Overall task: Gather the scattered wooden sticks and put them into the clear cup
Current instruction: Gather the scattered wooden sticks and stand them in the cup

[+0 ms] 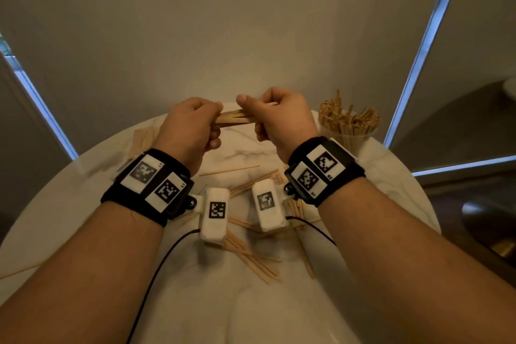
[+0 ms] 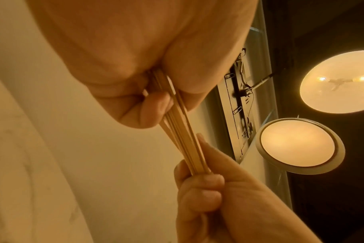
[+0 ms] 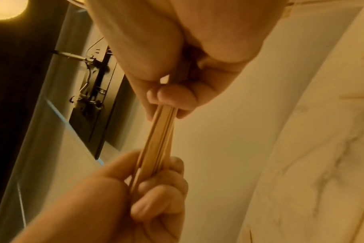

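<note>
Both hands, left hand (image 1: 190, 123) and right hand (image 1: 276, 114), clench a flat wooden stick bundle (image 1: 234, 119).

You get dim, warm light; two round lamps (image 2: 339, 82) glare in the left wrist view, and both wrist views look soft and noisy.

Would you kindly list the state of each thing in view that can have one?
Left hand: grips one end of the bundle.
Right hand: grips the other end.
Bundle of sticks: held level above the table, between both hands.
Cup: upright, packed with sticks.
Loose sticks: scattered flat on the table.
</note>
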Motion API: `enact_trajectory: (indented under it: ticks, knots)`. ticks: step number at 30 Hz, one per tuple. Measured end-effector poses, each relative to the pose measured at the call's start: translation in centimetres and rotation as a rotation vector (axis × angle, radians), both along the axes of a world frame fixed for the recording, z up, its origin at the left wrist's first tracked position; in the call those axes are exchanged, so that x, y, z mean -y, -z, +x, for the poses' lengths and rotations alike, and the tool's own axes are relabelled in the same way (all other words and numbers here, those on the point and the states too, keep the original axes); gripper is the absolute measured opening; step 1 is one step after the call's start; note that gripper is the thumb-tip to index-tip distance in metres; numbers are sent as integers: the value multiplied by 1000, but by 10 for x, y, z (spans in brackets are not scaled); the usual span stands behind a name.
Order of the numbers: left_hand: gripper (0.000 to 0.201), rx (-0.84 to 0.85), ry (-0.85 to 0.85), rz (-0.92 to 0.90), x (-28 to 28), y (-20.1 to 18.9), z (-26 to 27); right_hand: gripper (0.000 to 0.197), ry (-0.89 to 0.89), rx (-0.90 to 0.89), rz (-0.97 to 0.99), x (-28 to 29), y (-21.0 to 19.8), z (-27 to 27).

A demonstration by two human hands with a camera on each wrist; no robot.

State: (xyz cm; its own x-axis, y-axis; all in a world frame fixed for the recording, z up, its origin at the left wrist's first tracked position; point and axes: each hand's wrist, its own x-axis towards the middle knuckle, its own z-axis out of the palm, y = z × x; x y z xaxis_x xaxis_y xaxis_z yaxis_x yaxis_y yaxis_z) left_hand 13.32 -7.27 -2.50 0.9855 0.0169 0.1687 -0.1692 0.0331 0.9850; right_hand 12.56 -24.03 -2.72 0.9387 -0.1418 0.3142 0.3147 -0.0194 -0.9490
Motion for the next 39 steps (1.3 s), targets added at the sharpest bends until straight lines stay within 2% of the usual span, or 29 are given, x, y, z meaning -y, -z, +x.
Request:
enact_trajectory:
  ticks: [6,10,13,15,17,19,22,24,27,31,35,37,39]
  knots:
    - [20,-74,102,-156,39,-12,-26,31,107,152,156,21,-15,-24]
    - [20,-99,169,-193,82,-18,-36,33,257,172,11,52,-26,-33]
    - [31,-85,178,28,114,-17,-36,26,427,248,-162,90,-39,-39]
    - [26,-29,128,179,133,-16,-32,24,572,317,-315,116,-48,-43]
    - [17,90,148,347,148,-16,-27,25,695,369,-490,142,-57,-41]
    - [20,266,247,634,159,-17,-24,25,743,392,-684,165,-61,-36]
    - [32,423,307,1009,174,-17,-22,26,624,355,-933,177,-57,-25]
    - [38,463,294,1104,182,-18,-21,25,515,341,-1023,176,-52,-15]
    - [41,490,281,1174,186,-18,-20,28,451,268,-1151,174,-45,-1]
    - [44,522,304,1180,182,-20,-18,39,342,70,-1345,182,-23,7]
    - [50,480,337,1120,174,-19,-15,42,243,172,-1216,188,-6,6]
    - [54,437,325,1060,166,-16,-14,49,162,102,-1234,185,-4,9]
    - [55,394,292,945,153,-13,-15,60,166,18,-1288,182,-4,12]
